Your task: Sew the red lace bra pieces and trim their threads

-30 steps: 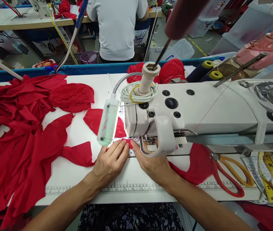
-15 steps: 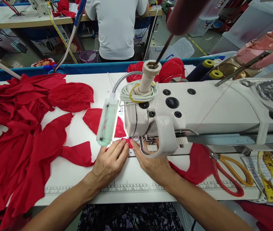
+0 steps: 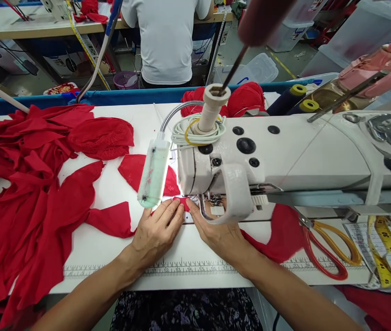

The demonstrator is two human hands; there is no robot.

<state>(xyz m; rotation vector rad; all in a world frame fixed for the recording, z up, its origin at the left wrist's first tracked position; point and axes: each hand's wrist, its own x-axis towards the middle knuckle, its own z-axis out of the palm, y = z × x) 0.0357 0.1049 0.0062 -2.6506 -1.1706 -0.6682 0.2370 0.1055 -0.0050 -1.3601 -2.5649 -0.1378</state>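
At the needle end of a white sewing machine [image 3: 305,147], both my hands are on a small strip of red fabric [image 3: 182,202]. My left hand [image 3: 159,230] has its fingers bent and close together, pressing the strip from the left. From the other side my right hand [image 3: 212,232] grips it; the machine's white guard partly covers these fingers. A red fabric piece [image 3: 286,232] trails out to the right of my right wrist. Just behind my fingers lies another red piece [image 3: 133,170], partly under the greenish hanging lamp [image 3: 154,174].
A large heap of red fabric [image 3: 19,207] covers the left of the table. Scissors [image 3: 329,248] with orange and red handles lie at the right, beside a yellow tape measure [image 3: 384,257] on written paper. Thread cones [image 3: 293,97] stand behind the machine. A person in white [image 3: 166,41] sits beyond.
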